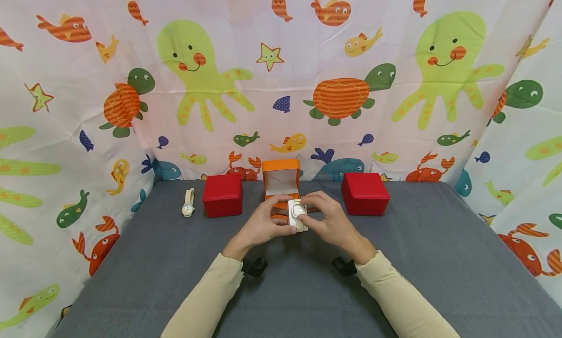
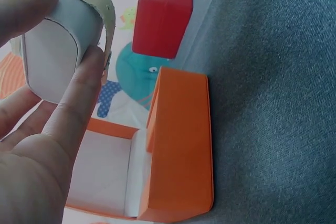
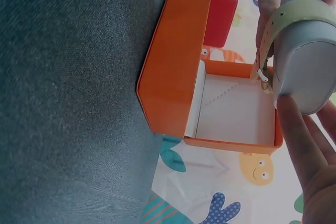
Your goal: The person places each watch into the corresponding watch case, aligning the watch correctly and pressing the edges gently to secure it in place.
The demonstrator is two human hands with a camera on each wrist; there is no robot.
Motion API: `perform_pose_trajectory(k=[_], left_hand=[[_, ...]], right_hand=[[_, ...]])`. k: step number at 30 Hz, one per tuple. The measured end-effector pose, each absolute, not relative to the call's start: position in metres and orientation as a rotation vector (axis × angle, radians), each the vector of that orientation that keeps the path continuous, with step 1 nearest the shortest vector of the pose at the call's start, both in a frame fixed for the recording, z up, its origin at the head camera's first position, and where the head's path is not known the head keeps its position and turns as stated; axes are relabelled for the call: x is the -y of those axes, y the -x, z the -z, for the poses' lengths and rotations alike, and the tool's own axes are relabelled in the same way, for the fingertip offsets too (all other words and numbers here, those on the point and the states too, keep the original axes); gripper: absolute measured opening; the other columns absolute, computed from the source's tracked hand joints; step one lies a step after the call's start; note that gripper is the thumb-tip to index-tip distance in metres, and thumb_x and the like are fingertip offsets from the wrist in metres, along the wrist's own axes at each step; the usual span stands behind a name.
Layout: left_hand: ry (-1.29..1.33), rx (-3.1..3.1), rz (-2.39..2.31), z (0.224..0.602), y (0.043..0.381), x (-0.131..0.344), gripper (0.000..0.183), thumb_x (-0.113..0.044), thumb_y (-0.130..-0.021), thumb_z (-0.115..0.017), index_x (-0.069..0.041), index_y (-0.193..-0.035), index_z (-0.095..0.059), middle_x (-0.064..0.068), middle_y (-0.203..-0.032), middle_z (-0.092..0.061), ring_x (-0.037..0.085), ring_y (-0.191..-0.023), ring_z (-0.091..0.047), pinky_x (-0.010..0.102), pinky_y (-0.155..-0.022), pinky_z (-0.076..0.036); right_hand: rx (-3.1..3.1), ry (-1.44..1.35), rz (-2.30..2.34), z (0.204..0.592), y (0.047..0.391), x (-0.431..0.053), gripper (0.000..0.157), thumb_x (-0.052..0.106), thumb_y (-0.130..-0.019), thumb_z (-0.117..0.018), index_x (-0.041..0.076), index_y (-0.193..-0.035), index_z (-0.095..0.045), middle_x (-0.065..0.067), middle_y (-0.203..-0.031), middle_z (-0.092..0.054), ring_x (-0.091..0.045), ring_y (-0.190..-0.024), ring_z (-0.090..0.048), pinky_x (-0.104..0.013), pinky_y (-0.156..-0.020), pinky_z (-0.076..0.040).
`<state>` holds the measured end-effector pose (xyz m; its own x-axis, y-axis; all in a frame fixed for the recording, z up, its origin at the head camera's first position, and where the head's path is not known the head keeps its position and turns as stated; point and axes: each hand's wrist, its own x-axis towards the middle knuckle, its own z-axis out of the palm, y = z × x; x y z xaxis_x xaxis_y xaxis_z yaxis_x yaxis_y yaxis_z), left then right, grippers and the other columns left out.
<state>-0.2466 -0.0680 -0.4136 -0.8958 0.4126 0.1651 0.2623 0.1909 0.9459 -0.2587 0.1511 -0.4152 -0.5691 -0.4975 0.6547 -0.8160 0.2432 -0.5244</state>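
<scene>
Over the table, both hands grip a small pale cushion [image 3: 310, 72] with a watch [image 1: 299, 210] wrapped round it. The watch has a cream strap [image 2: 107, 11] and a light round dial. My left hand [image 1: 268, 220] pinches the cushion's left end between thumb and fingers. On the other side, my right hand [image 1: 330, 219] holds the cushion and watch, its thumb over the lower part of the dial. Just behind the hands stands an orange watch box [image 1: 281, 166] with its lid raised and a white lining; the hands hide part of its base in the head view.
To the left, a red box [image 1: 222, 195] stands closed, with a second cream-strapped watch [image 1: 188, 210] lying beside it. Another closed red box [image 1: 365, 194] is on the right. A sea-animal cloth [image 1: 246, 148] hangs behind the grey table [image 1: 303, 299].
</scene>
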Motion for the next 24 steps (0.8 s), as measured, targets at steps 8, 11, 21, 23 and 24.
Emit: perform_pose_trajectory(k=[8,11,21,23,24], left_hand=[[-0.641,-2.308,-1.790,0.404,0.240,0.066,0.075,-0.001,-0.077,-0.077,-0.003,-0.140,-0.038,0.013,-0.133,-0.045,0.030,-0.106,-0.056,0.033,-0.084,-0.054],[-0.644,-2.304,-1.792,0.394,0.233,0.065,0.072,0.000,-0.078,-0.077,-0.002,-0.139,-0.039,0.014,-0.131,-0.046,0.030,-0.105,-0.057,0.033,-0.084,-0.054],[-0.642,-2.286,-1.869,0.394,0.235,0.068,0.068,0.001,-0.078,-0.075,-0.004,-0.138,-0.043,0.013,-0.133,-0.046,0.033,-0.112,-0.053,0.035,-0.087,-0.052],[-0.642,-2.283,-1.863,0.390,0.232,0.068,0.069,0.003,-0.078,-0.074,-0.002,-0.139,-0.042,0.014,-0.134,-0.045,0.035,-0.114,-0.052,0.038,-0.089,-0.052],[-0.648,-2.279,-1.862,0.390,0.233,0.068,0.069,0.003,-0.078,-0.074,-0.002,-0.139,-0.042,0.014,-0.134,-0.045,0.034,-0.113,-0.052,0.039,-0.090,-0.051]], right_hand=[[2.180,-1.195,-1.254,0.415,0.259,-0.150,0.029,0.013,-0.085,-0.073,0.007,-0.112,-0.064,-0.005,-0.114,-0.057,-0.017,-0.101,-0.056,-0.040,-0.081,-0.055],[2.203,-1.185,-1.222,0.415,0.259,-0.151,0.030,0.016,-0.085,-0.074,0.009,-0.112,-0.064,-0.003,-0.114,-0.057,-0.015,-0.101,-0.056,-0.037,-0.082,-0.055],[2.398,-1.231,-1.186,0.412,0.262,-0.159,0.061,0.020,-0.078,-0.077,0.017,-0.133,-0.049,0.002,-0.135,-0.045,-0.018,-0.120,-0.045,-0.045,-0.096,-0.046],[2.416,-1.243,-1.174,0.412,0.263,-0.160,0.065,0.020,-0.077,-0.077,0.018,-0.135,-0.047,0.003,-0.136,-0.045,-0.019,-0.121,-0.045,-0.044,-0.098,-0.045],[2.423,-1.243,-1.168,0.412,0.263,-0.160,0.066,0.020,-0.077,-0.078,0.018,-0.136,-0.047,0.004,-0.136,-0.045,-0.018,-0.120,-0.045,-0.043,-0.098,-0.045]])
